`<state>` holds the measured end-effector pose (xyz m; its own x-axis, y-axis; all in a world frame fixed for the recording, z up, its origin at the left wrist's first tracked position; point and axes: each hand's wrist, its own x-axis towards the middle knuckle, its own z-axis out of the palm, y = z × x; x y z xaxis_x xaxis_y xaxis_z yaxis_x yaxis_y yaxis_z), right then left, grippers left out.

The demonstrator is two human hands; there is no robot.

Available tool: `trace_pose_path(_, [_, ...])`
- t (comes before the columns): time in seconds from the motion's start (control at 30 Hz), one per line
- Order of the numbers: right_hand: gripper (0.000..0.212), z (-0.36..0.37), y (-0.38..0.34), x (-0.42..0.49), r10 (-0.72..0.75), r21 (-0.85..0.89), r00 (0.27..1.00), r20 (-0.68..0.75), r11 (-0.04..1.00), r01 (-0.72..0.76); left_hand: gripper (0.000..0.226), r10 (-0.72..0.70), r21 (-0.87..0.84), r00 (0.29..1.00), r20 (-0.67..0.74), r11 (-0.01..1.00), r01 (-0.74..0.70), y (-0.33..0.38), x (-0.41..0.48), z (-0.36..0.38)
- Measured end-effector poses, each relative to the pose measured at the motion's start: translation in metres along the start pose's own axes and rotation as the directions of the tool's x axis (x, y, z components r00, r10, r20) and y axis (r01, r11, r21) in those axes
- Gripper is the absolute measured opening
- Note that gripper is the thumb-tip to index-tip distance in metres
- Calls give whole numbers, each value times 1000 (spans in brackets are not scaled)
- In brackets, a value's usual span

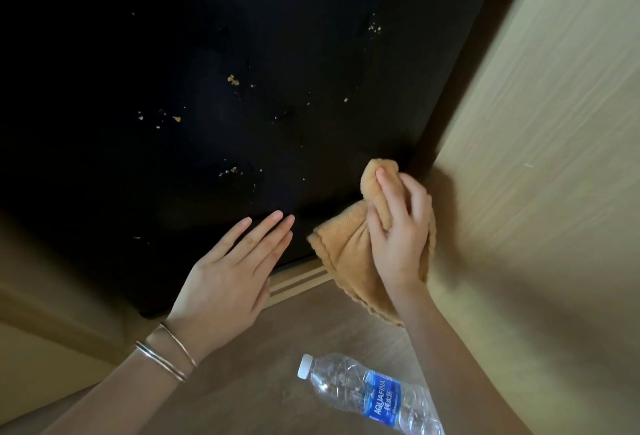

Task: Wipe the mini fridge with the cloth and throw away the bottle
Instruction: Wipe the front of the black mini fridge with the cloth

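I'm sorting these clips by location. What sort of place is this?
Probably a hotel room or a bedroom nook: a black mini fridge is built into light wood cabinetry above a wood-look floor, where a plastic water bottle lies.

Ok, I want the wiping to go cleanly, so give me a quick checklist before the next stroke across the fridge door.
1. Cloth gripped in right hand: ok.
2. Cloth touching the mini fridge at its lower right corner: ok.
3. Left hand flat and open against the door, bracing it: ok.
4. Crumbs gone from the black surface: not ok, many specks remain.
5. Bottle thrown away: not ok, it lies on the floor.
6. Cloth damp: cannot tell.
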<state>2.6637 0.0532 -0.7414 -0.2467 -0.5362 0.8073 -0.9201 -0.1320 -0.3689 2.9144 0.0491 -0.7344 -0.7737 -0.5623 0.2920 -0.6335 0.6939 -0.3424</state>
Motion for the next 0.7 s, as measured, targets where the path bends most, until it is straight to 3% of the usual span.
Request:
trace_pose_path(0.17, [40,-5,20,-42,-31,-8,963,269,999,34,60,17,8,1000,0,1000,-17,0,-4,-3])
trace_pose_path(0.4, [37,6,-33,-8,13,29,999,39,999,-14,59,24,8,999,39,1000,-24,-9,-30,-11])
trace_pose_path(0.57, [39,14,-41,-47,-214,66,950,227,977,204,59,-2,7,998,58,1000,2,-12,-38,-13])
trace_pose_path(0.7, [39,0,-35,-18,-18,22,999,39,1000,17,60,-25,9,1000,15,1000,25,-14,-43,-22])
